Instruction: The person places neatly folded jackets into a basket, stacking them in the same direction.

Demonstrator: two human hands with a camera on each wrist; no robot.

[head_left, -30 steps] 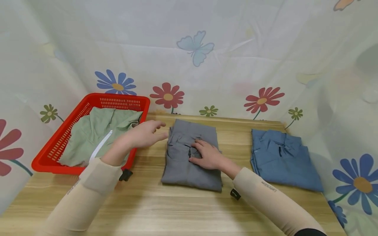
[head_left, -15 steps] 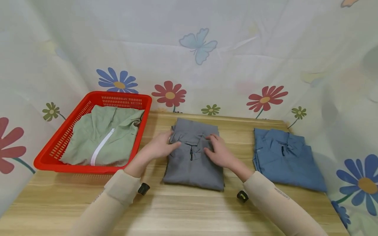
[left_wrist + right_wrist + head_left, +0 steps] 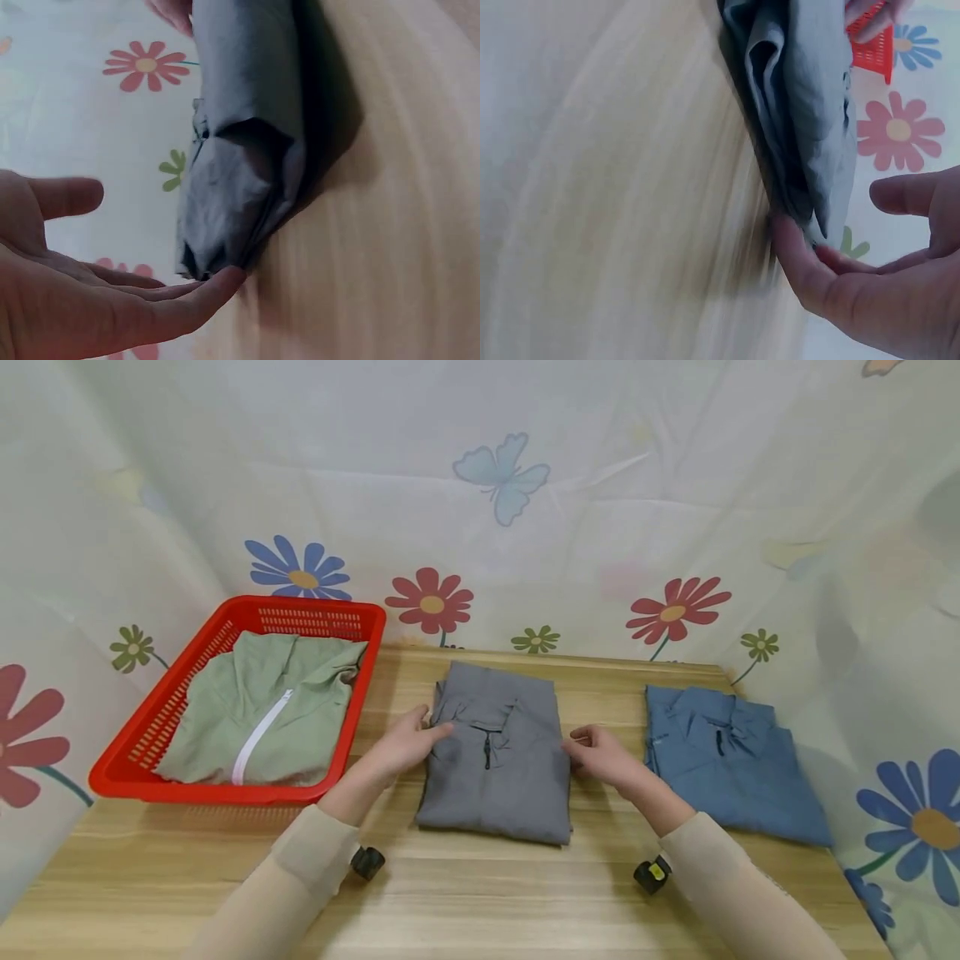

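Observation:
A folded grey zip-neck garment (image 3: 495,785) lies flat in the middle of the table, its collar and short dark zip facing up. My left hand (image 3: 405,742) is at its left edge; in the left wrist view the fingers (image 3: 187,307) reach to the folded side, thumb raised apart from the cloth. At the right edge is my right hand (image 3: 606,757). In the right wrist view its fingertips (image 3: 787,232) touch the lower layers of the fold, and its thumb (image 3: 904,193) stands away from the cloth. Neither hand pinches the garment.
On the left stands a red plastic basket (image 3: 120,785) with a green garment (image 3: 217,718) with a white zip in it. A folded blue garment (image 3: 738,777) lies at the right of the wooden table (image 3: 465,902). A flowered curtain (image 3: 585,560) hangs behind.
My left hand has come from beside the basket to the grey garment's left edge. My right hand has slid off the garment's top to its right edge. The garment looks slightly smoother.

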